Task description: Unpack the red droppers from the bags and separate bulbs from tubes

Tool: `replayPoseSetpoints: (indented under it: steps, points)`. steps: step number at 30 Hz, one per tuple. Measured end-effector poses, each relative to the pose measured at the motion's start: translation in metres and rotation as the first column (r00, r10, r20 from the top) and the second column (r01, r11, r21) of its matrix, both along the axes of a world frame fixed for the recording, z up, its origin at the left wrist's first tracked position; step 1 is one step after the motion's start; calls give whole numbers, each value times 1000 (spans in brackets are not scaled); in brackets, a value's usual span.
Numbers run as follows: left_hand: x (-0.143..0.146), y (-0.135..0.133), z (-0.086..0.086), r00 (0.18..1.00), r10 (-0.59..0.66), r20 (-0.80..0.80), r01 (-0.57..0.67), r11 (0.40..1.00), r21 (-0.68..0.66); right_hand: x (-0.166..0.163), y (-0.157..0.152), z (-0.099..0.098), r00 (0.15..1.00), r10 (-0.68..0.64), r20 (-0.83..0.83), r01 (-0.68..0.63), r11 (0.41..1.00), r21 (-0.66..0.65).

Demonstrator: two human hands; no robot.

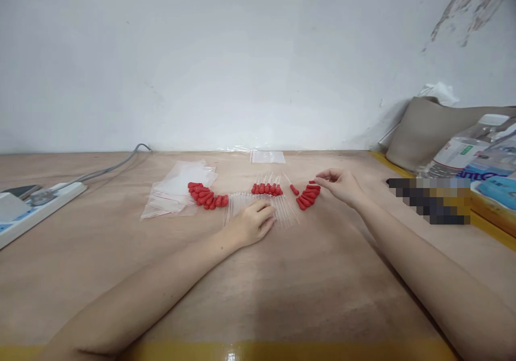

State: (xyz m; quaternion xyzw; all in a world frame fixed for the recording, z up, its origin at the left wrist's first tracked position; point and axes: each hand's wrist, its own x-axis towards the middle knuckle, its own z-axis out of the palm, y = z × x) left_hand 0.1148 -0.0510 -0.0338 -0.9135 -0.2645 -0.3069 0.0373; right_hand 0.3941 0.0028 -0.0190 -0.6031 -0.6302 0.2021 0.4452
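Note:
Several clear glass droppers with red rubber bulbs lie in a fan on the wooden table (pixel 258 275). One bunch of red bulbs (pixel 206 195) is at the left, another bunch of bulbs (pixel 266 188) in the middle, a third group of bulbs (pixel 308 196) at the right. My left hand (pixel 253 222) rests curled on the clear glass tubes (pixel 282 210), fingers closed over them. My right hand (pixel 341 184) hovers at the right group, thumb and fingers pinched at a red bulb (pixel 313 182).
Clear plastic bags (pixel 177 192) lie left of the droppers, and one small zip bag (pixel 267 157) by the wall. A white power strip (pixel 36 205) with a grey cable sits at far left. A beige bag (pixel 427 130) and water bottles (pixel 467 151) stand at right.

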Motion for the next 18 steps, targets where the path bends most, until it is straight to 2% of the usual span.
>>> replayPoseSetpoints:
  steps: [7,13,16,18]
  points:
    - [-7,-9,6,1000,18,24,-18,1000,14,0,2,-6,988,-31,152,38,998,-41]
    - [-32,-13,3,995,87,48,-87,996,-16,-4,-4,7,964,-168,208,167,986,21]
    - [-40,-13,2,985,138,105,-136,990,-25,-20,0,23,918,-100,384,134,989,-61]
    - [-42,-12,2,976,180,125,-177,984,-35,-36,6,32,837,-22,547,136,976,-170]
